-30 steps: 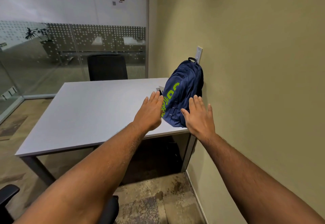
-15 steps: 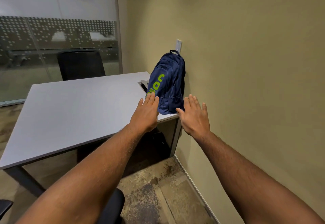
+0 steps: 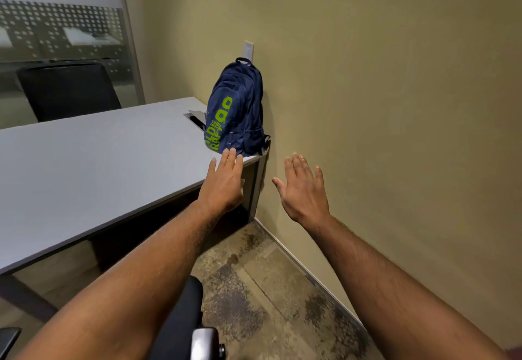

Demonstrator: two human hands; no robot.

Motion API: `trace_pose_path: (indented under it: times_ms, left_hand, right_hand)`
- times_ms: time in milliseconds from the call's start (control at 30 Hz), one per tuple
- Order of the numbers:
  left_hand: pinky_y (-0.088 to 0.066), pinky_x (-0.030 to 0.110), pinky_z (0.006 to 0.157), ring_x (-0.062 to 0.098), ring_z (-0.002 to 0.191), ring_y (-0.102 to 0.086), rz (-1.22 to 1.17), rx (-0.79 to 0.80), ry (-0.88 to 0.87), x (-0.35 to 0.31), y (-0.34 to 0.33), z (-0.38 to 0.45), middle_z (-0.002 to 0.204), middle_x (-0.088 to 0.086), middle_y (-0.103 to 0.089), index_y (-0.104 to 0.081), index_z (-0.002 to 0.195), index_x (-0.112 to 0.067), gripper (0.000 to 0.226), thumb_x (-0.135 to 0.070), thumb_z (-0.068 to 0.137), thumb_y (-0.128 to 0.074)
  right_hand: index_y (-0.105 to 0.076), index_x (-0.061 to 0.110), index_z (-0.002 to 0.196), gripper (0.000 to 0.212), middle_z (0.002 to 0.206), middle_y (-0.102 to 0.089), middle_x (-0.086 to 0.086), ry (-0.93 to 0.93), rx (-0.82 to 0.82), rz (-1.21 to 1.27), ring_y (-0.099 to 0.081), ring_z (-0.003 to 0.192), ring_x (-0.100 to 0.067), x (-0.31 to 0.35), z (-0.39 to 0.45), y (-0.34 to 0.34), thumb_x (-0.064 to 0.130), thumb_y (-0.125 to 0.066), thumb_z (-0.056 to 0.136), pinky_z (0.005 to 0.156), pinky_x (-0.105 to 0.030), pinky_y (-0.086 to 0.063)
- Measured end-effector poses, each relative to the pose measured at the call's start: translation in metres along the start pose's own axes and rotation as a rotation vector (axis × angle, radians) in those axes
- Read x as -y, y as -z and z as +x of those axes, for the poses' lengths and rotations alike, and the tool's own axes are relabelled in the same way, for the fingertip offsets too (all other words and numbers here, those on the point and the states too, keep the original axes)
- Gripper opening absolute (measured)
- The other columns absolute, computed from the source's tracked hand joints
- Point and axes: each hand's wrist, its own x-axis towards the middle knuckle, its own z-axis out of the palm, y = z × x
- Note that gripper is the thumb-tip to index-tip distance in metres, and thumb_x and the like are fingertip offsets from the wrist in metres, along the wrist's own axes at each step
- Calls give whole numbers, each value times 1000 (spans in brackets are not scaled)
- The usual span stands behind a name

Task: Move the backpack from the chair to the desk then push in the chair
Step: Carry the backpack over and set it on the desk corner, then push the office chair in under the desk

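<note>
A navy backpack [image 3: 238, 111] with green lettering stands upright on the right end of the grey desk [image 3: 93, 161], leaning against the wall. My left hand [image 3: 224, 184] hovers flat over the desk's front corner, just short of the backpack's base, holding nothing. My right hand [image 3: 303, 188] is spread in the air to the right of the desk, beside the wall, clear of the backpack. Part of a black chair [image 3: 180, 323] shows at the bottom, under my left forearm, standing back from the desk.
The tan wall [image 3: 395, 105] runs close along the right. A second black chair [image 3: 67, 91] stands behind the desk in front of a frosted glass partition [image 3: 62, 28]. A cable slot [image 3: 196, 118] sits in the desk beside the backpack. Mottled carpet [image 3: 254, 289] lies between chair and wall.
Both hands have drawn back from the backpack toward me, and the right hand has come off the desk edge. The view has swung right. The backpack stays put.
</note>
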Motion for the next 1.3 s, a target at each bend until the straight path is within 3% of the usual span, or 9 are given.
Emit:
trace_pose_path:
  times_ms: [400,867,1300]
  left_hand:
    - [-10,54,128,32,158,-1,35,3,-26,28,28,-94,171,17,-4,-12,161,-5,66,-26,108,-44]
    - [-9,51,128,28,159,0,13,26,-55,60,69,-292,172,15,-4,-14,161,-7,67,-26,106,-47]
    - [-6,49,127,29,159,0,13,-22,-91,125,122,-374,171,16,-5,-12,162,-6,69,-28,106,-47]
  right_hand:
    - [-18,14,163,69,172,-11,-7,-54,21,7,-7,158,-21,53,-90,19,55,-22,108,126,-54,-7]
    - [-19,15,163,70,172,-12,-8,-77,59,29,-7,158,-22,149,-250,31,57,-19,107,125,-54,-8]
    - [-16,15,163,70,173,-9,-7,-106,33,-1,-5,159,-21,251,-312,74,57,-18,107,126,-53,-7]
